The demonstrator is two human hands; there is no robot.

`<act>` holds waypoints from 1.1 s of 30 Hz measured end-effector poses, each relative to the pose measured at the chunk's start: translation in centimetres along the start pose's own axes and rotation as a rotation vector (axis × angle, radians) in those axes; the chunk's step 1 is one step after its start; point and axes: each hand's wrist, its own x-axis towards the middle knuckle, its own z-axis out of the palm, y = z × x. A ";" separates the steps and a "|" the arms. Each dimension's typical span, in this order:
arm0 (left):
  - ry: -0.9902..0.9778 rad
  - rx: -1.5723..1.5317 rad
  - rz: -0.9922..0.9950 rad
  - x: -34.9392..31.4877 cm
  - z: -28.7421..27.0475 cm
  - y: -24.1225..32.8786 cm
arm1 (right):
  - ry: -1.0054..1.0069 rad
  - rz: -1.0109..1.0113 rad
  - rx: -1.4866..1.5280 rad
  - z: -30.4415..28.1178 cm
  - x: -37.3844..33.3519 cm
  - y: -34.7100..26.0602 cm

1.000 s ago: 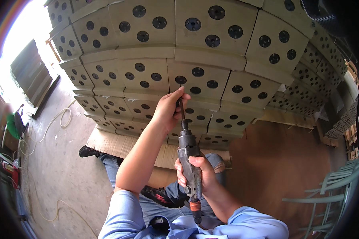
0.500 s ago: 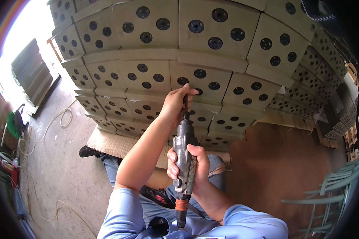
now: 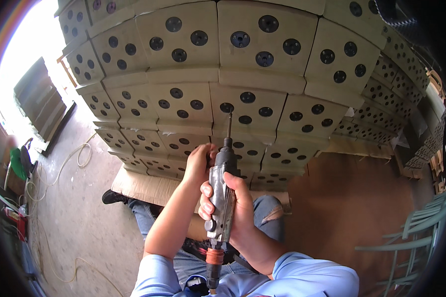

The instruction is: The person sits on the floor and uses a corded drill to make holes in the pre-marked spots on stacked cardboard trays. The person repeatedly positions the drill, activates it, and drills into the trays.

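In my right hand (image 3: pixel 228 203) is a straight air screwdriver (image 3: pixel 222 193) with a dark metal body and an orange collar. Its long thin bit points away from me, up to a black round disc (image 3: pixel 226 107) on a tan box (image 3: pixel 272 96); whether the tip touches the disc I cannot tell. My left hand (image 3: pixel 199 161) is just left of the tool's nose, off the bit, with its fingers curled in. What those fingers hold, if anything, is hidden.
Stacked tan boxes with black discs fill the far side, on a cardboard sheet (image 3: pixel 139 190). A pale hose (image 3: pixel 59 171) snakes over the floor at left, near a green object (image 3: pixel 19 163). Pale green chairs (image 3: pixel 411 247) stand at right. My legs (image 3: pixel 267 213) are folded below the tool.
My left hand has let go of the bit's tip and moved down and left, its fingers now curled. The screwdriver has shifted slightly left and down, its bit now in plain sight.
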 end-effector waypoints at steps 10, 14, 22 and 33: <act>0.157 0.208 -0.263 -2.6 -3.1 -3.6 | -0.010 -0.048 -0.028 -0.3 1.4 -0.3; 0.091 0.085 -0.310 -1.0 -5.7 -6.2 | -0.003 -0.050 -0.058 -0.3 1.8 -0.3; 0.174 -0.046 -0.115 -2.1 -4.1 -4.8 | -0.001 -0.058 -0.109 -1.5 2.6 -0.5; 0.064 -0.340 -0.009 -0.3 -3.0 -0.3 | 0.050 0.065 -0.370 -4.2 -2.3 -2.4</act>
